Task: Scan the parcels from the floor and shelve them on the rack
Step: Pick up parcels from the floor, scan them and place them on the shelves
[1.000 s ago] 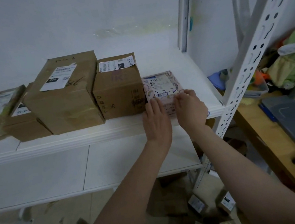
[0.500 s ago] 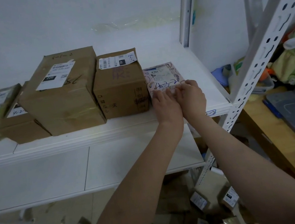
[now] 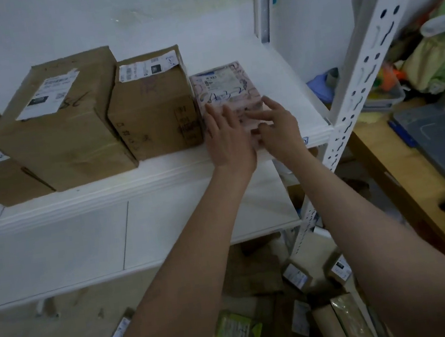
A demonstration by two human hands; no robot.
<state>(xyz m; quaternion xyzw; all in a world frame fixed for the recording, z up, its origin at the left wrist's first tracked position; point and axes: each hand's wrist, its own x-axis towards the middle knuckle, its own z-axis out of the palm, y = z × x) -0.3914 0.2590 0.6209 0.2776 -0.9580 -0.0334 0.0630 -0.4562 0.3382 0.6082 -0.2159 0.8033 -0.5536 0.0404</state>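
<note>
The flat parcel [image 3: 226, 90] lies on the upper shelf [image 3: 297, 106], under and just beyond the fingers of both hands. The left hand [image 3: 228, 139] lays its fingers [image 3: 226, 112] on the parcel's near left part, and the right hand [image 3: 278, 127] lays its fingers [image 3: 258, 116] on the near right part. Just left of the left fingers stands a box [image 3: 153, 112], close against the parcel's side. A larger box [image 3: 61, 128] stands left of that, with more boxes [image 3: 3, 182] farther left. Right of the right fingers, bare shelf runs to the rack upright [image 3: 363, 42]. Below the fingers lies the lower shelf [image 3: 55, 249], and under it are floor parcels [image 3: 296, 275]. A table [image 3: 381, 169] stands well to the right, past the upright.
</note>
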